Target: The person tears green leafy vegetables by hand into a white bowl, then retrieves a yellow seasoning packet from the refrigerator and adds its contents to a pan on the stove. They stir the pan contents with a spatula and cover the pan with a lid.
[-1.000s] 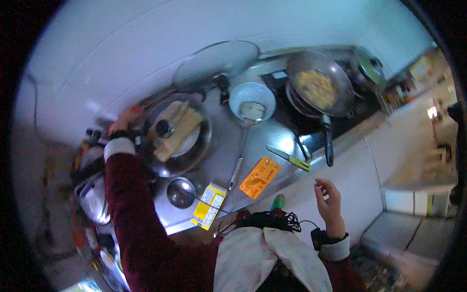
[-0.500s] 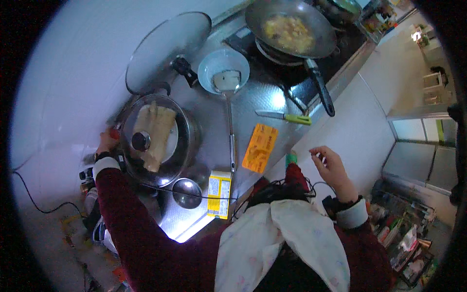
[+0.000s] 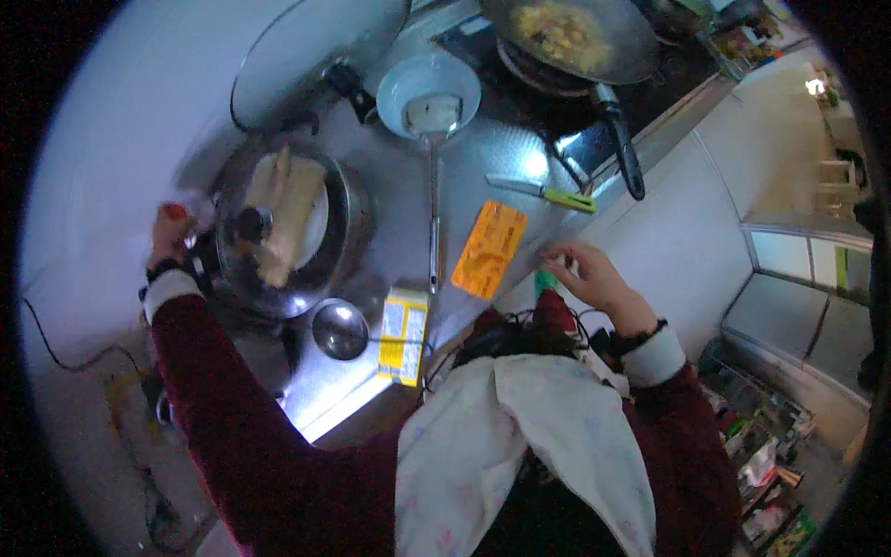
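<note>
My left hand (image 3: pixel 171 234) is closed around a small thing with a red top (image 3: pixel 175 213), mostly hidden by the fingers, to the left of a wide steel pot (image 3: pixel 357 213). Through the pot's glass lid (image 3: pixel 243 265), with its black knob, a white plate (image 3: pixel 317 227) shows, bearing long pale pieces of food (image 3: pixel 290 209). My right hand (image 3: pixel 599 278) hangs with loosely bent fingers apart and nothing in it, near the counter's front edge. An orange packet (image 3: pixel 490 249) and a green-handled knife (image 3: pixel 548 193) lie on the counter beyond it.
A pan (image 3: pixel 617 56) of cooked food sits on the stove, its black handle (image 3: pixel 624 148) jutting toward me. A long-handled turner (image 3: pixel 433 223) rests in a pale bowl (image 3: pixel 394 88). A round ladle bowl (image 3: pixel 340 328), a yellow-white box (image 3: pixel 405 334) and a large glass lid (image 3: pixel 297 56) stand around.
My left hand has moved left, away from the pot's side, with the red-topped thing. My right hand has come slightly left. The whole view has shifted, so the counter things appear higher.
</note>
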`<state>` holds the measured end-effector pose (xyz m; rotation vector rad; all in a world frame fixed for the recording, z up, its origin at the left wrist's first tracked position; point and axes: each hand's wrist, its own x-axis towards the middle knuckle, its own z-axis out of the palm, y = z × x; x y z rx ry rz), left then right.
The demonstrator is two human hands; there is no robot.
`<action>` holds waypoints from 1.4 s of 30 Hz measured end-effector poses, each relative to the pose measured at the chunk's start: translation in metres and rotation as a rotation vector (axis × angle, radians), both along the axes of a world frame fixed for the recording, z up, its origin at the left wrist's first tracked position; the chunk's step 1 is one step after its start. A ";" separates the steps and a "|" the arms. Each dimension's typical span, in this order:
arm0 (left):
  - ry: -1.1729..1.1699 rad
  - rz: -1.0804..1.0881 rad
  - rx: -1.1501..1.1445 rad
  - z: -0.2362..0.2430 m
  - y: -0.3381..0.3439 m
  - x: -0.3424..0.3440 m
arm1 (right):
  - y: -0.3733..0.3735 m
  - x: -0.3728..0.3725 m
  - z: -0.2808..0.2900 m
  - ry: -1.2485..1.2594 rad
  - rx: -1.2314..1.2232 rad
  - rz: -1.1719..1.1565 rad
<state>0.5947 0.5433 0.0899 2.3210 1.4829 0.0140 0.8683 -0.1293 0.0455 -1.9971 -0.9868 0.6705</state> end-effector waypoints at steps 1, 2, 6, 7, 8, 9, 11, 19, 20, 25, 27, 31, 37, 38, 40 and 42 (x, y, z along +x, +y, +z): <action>0.083 -0.056 0.226 0.018 0.003 0.004 | 0.007 0.007 -0.004 -0.131 -0.035 0.113; 0.133 -0.007 0.223 0.037 0.006 0.011 | 0.015 0.013 -0.007 -0.255 -0.100 0.223; 0.062 -0.193 0.529 0.111 -0.025 0.011 | 0.048 0.029 -0.021 -0.587 -0.049 0.495; 0.093 -0.205 0.662 0.130 -0.039 0.014 | 0.055 0.030 -0.026 -0.601 -0.057 0.543; 0.042 -0.218 0.575 0.151 -0.059 0.013 | 0.060 0.032 -0.031 -0.622 0.026 0.581; -0.005 -0.245 0.633 0.168 -0.082 0.015 | 0.067 0.034 -0.038 -0.600 -0.056 0.590; 0.004 -0.323 0.627 0.195 -0.135 0.020 | 0.082 0.036 -0.050 -0.543 -0.120 0.594; -0.257 -0.465 0.434 0.173 -0.351 0.074 | 0.098 0.052 -0.051 -0.579 0.146 0.416; -0.278 -0.452 0.390 0.165 -0.371 0.080 | 0.089 0.057 -0.048 -0.491 0.150 0.399; -0.367 -0.637 0.102 0.118 -0.462 0.105 | 0.033 0.083 -0.051 -0.209 0.266 0.299; -0.356 -0.654 0.051 0.093 -0.491 0.122 | 0.013 0.088 -0.058 -0.252 0.293 0.283; -0.164 -0.646 -0.074 0.042 -0.529 0.163 | -0.015 0.089 -0.067 -0.168 0.266 0.239; 0.088 -0.574 -0.101 -0.001 -0.550 0.205 | -0.026 0.087 -0.060 -0.188 0.206 0.283; 0.110 -0.566 -0.077 -0.006 -0.553 0.208 | -0.026 0.086 -0.058 -0.195 0.186 0.263; 0.124 -0.519 -0.055 -0.012 -0.553 0.210 | -0.026 0.085 -0.055 -0.204 0.141 0.239; 0.100 -0.436 -0.079 -0.016 -0.547 0.211 | -0.025 0.082 -0.052 -0.369 0.259 0.208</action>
